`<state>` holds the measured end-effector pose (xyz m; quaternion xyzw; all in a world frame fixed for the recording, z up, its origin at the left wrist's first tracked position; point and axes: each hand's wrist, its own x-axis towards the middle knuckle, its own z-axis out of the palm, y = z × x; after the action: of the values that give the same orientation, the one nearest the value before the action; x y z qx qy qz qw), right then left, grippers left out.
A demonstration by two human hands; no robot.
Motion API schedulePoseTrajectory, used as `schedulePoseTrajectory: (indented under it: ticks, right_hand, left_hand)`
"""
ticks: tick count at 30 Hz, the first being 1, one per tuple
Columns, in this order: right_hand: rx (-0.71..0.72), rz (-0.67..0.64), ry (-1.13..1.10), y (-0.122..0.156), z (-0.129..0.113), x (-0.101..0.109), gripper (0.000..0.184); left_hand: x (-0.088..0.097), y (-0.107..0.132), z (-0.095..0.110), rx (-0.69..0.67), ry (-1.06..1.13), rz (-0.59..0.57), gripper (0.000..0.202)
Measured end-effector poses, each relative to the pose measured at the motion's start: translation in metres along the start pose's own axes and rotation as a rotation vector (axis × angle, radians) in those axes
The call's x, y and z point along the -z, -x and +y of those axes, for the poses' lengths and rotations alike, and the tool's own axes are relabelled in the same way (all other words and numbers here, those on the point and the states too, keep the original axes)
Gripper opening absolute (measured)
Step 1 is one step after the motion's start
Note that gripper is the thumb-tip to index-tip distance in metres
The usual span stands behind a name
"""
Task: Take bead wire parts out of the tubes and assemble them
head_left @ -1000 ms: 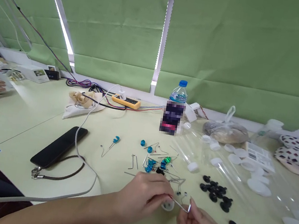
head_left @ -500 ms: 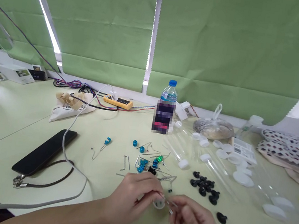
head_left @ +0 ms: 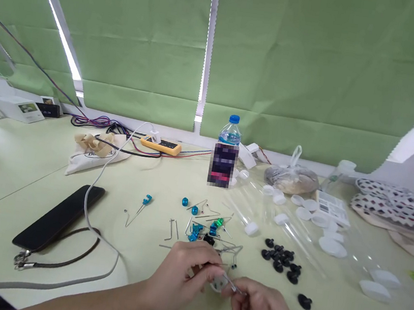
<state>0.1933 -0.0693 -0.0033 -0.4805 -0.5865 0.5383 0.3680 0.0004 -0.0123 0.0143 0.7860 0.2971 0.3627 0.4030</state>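
My left hand [head_left: 187, 267] is closed, its thumb and fingertips pinching a small whitish round cap [head_left: 219, 283] with dark spots on its face. My right hand [head_left: 264, 307] is closed too, gripping a thin metal wire piece [head_left: 234, 285] that reaches across to the cap. The fingers partly hide both pieces, and I cannot tell whether wire and cap are joined. Just beyond my left hand lie blue metal fittings [head_left: 195, 232], bent wires [head_left: 235, 254], a green fitting [head_left: 219, 222] and a black one [head_left: 209, 239].
Several black plugs [head_left: 279, 257] lie right of my hands. Clear tubes [head_left: 295, 237] with white caps [head_left: 333, 246] spread further right. A water bottle [head_left: 226, 152] stands behind. On the left are a phone [head_left: 59, 216], a grey cable [head_left: 69, 284] and a cloth bag [head_left: 91, 156].
My right hand has moved slightly left and down with the wire, closer to the cap. The left hand stays nearly in place. The whole view has shifted a little.
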Motion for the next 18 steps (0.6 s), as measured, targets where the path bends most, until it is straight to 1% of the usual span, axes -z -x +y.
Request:
schedulePoseTrajectory:
  ticks: [2, 3, 5, 7, 8, 9, 11, 12, 13, 14, 15, 16, 17, 18]
  right_hand:
    - [-0.204, -0.103, -0.317, -0.002, -0.001, -0.003, 0.073]
    - [-0.282, -0.125, -0.424, -0.003, -0.001, -0.005, 0.073]
    - [-0.35, -0.118, -0.502, -0.004, 0.0, -0.008, 0.062]
    - [-0.317, -0.087, -0.422, -0.004, 0.001, -0.007, 0.051]
    - [-0.264, -0.064, -0.314, -0.004, 0.002, -0.006, 0.047]
    - [-0.185, -0.043, -0.166, -0.003, 0.002, -0.004, 0.043]
    - [0.034, 0.014, 0.168, 0.0, 0.001, 0.0, 0.034]
    - [0.142, 0.054, 0.291, 0.001, 0.0, 0.002, 0.027]
    - [0.215, 0.093, 0.356, 0.002, -0.002, 0.003, 0.021]
    - [0.246, 0.129, 0.359, 0.003, -0.003, 0.004, 0.019]
    - [0.235, 0.164, 0.31, 0.003, -0.004, 0.004, 0.021]
    - [0.185, 0.19, 0.22, 0.002, -0.005, 0.004, 0.025]
    - [0.102, 0.186, 0.101, 0.001, -0.005, 0.003, 0.035]
    - [0.0, 0.148, -0.03, 0.0, -0.004, 0.002, 0.049]
  left_hand:
    - [0.001, 0.0, 0.0, -0.057, 0.001, 0.014, 0.02]
    - [0.001, 0.0, -0.001, -0.095, -0.007, 0.015, 0.019]
    - [0.001, 0.0, -0.002, -0.153, -0.022, 0.001, 0.02]
    - [0.0, 0.0, -0.003, -0.137, -0.032, -0.017, 0.02]
    - [-0.001, 0.0, -0.004, -0.091, -0.031, -0.028, 0.019]
    - [-0.002, 0.0, -0.004, -0.023, -0.021, -0.046, 0.019]
    - [-0.003, -0.001, -0.004, 0.138, 0.043, -0.095, 0.019]
    - [-0.003, -0.001, -0.004, 0.208, 0.095, -0.122, 0.021]
    - [-0.003, 0.0, -0.004, 0.255, 0.153, -0.141, 0.022]
    - [-0.003, 0.0, -0.003, 0.279, 0.203, -0.15, 0.023]
    - [-0.002, 0.0, -0.002, 0.282, 0.233, -0.146, 0.025]
    - [-0.001, 0.0, -0.002, 0.264, 0.233, -0.13, 0.026]
    - [0.0, 0.0, -0.001, 0.224, 0.2, -0.105, 0.026]
    - [0.0, 0.0, 0.0, 0.172, 0.145, -0.074, 0.026]
